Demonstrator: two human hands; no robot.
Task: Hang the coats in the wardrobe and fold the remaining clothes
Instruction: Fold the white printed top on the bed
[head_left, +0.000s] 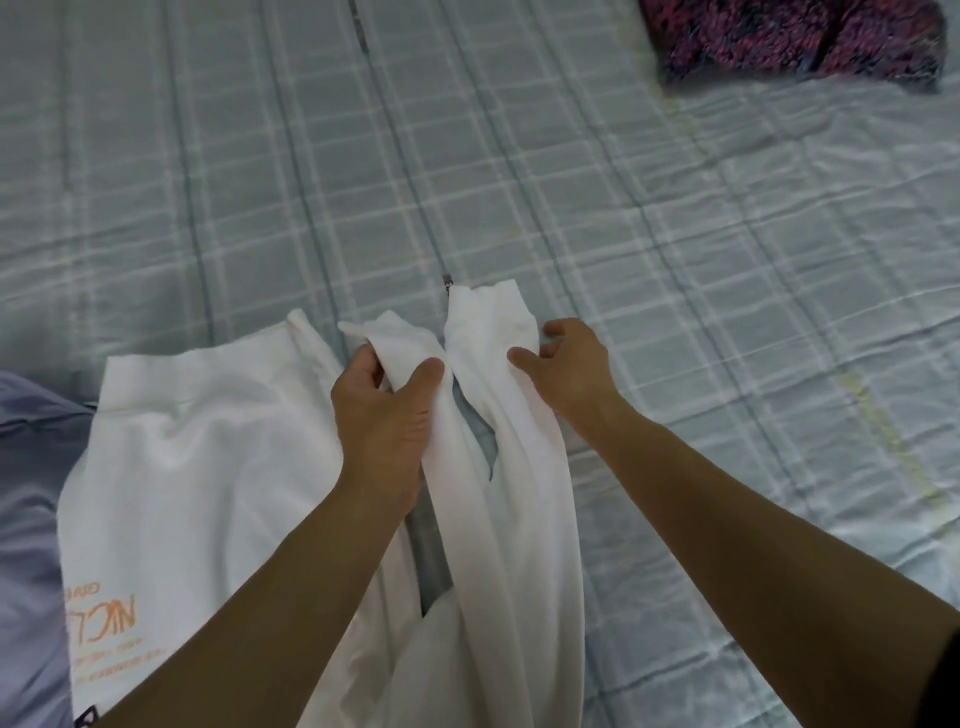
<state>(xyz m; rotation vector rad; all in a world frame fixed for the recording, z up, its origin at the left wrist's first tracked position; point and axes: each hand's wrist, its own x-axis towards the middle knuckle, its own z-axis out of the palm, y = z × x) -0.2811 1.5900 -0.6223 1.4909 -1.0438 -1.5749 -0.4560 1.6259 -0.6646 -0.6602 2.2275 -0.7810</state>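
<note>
While you look down through the head camera, a white sweatshirt (208, 467) lies spread on the bed's pale blue checked bedspread (675, 260), its body at lower left with orange lettering (101, 618) showing near the bottom edge. Both of its sleeves run up the middle of the view, side by side, with a narrow strip of bedspread visible between them.

Your left hand (384, 415) grasps the left sleeve (400, 343) just below its cuff, thumb on top and fingers curled beneath the cloth, lifting it slightly off the bed. Your right hand (566, 364) grips the right sleeve (493, 322) at the edge of its cuff, thumb pressed on the white fabric and fingers curled along its far side. The two cuffs sit just beside each other, the right one reaching a little farther up the bed.

A lilac-grey garment (26, 519) lies at the left edge, touching the sweatshirt's body. Well apart, at the top right corner, a dark red and purple patterned garment (789, 41) rests on the bedspread.
</note>
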